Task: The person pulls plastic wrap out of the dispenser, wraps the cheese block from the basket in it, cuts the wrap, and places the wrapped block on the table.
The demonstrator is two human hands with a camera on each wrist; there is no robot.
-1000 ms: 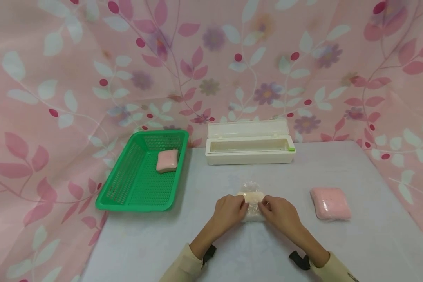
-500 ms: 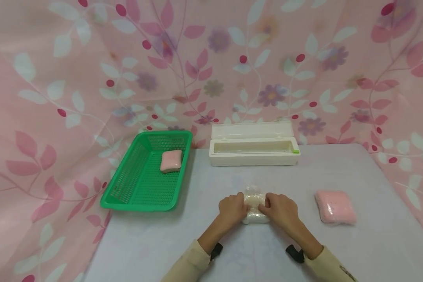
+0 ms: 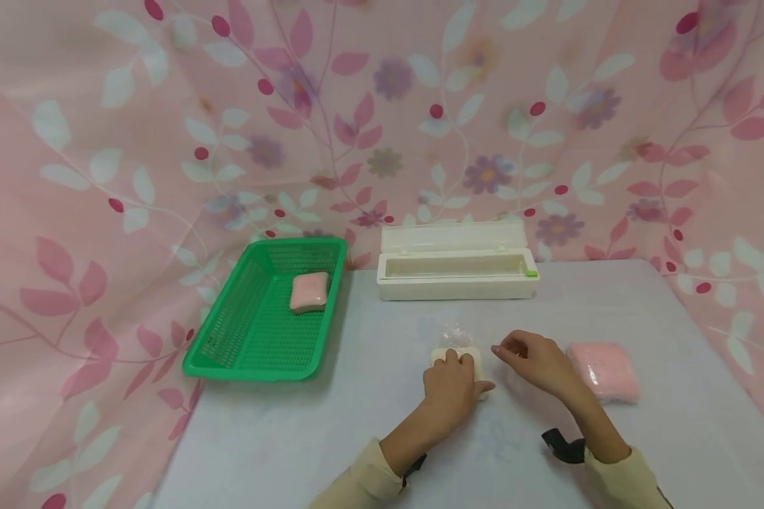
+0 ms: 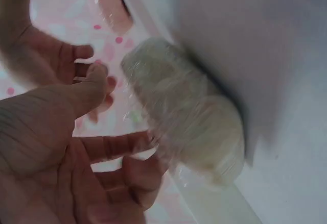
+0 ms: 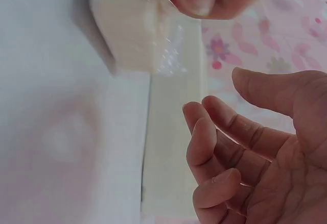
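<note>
Two cream sleeves (image 3: 359,481) are poking in from the bottom edge. The left hand (image 3: 448,392) is resting on a cream, rounded block in clear, shiny plastic wrap (image 4: 191,114), which is lying on the white table (image 3: 484,466). Its fingertips are touching the wrap and bending a little, and its thumb is sticking out toward three o'clock. A bit of wrap is poking out past the fingers at twelve o'clock. The right hand (image 3: 537,360) is hanging just beside the block at three o'clock, not touching it; its fingers are curling loosely and holding nothing. Farther out at three o'clock, a pink, square, wrapped block (image 3: 605,371) is lying near that hand. Between nine and ten o'clock, a green plastic basket (image 3: 274,346) is holding a smaller-looking pink block (image 3: 308,292). At twelve o'clock, a long white box (image 3: 458,288) is standing with its lid up. Behind everything, a pink flowery cloth (image 3: 382,106) is hanging.
</note>
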